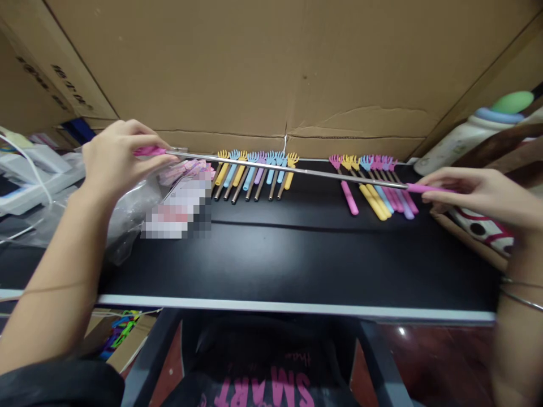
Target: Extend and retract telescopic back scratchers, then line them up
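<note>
A pink telescopic back scratcher [305, 171] is stretched out long between my hands, above the black tabletop. My left hand [127, 150] is closed around its pink end at the left. At the other end, my right hand [470, 192] pinches the pink handle. Behind the metal rod lies a row of yellow, blue and purple back scratchers [254, 169], with handles and metal tubes side by side. Nearer my right hand is a second group of pink, yellow, blue and purple back scratchers [377, 189], claws toward the back.
Cardboard [297, 68] stands along the back of the black table [271, 260]. Clear plastic bags [131, 215] and pink packaging [190, 169] lie at left, beside a white device [38, 169]. A white bottle [470, 138] leans at right. Below sits an open box [123, 333] with colourful items.
</note>
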The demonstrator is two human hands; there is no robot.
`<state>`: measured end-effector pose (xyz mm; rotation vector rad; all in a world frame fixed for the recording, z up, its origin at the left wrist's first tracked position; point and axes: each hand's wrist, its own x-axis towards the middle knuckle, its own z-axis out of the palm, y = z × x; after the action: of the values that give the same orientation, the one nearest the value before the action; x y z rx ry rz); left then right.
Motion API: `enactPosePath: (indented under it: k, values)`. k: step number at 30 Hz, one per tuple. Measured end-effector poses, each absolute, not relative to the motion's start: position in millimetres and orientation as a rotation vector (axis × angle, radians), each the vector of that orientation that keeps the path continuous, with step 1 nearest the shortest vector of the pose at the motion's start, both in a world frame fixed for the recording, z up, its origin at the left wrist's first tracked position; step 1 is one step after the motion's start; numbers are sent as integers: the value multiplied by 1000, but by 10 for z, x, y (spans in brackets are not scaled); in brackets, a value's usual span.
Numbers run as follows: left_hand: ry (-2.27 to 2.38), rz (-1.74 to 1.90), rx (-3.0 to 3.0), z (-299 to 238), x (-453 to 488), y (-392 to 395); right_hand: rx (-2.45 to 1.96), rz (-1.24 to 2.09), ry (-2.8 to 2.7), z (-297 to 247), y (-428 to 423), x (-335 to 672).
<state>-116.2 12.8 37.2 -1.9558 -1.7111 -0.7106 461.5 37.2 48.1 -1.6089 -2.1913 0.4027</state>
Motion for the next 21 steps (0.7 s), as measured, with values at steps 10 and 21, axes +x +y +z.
enactPosePath:
  k: [10, 21]
  values:
    - [-1808, -1075, -2049, 386, -1209, 167, -1444, 771, -1644, 448, 362, 4739]
    - [-1927, -2069, -2036, 357, -1264, 219, -1283, 852, -1134, 336, 554, 4489]
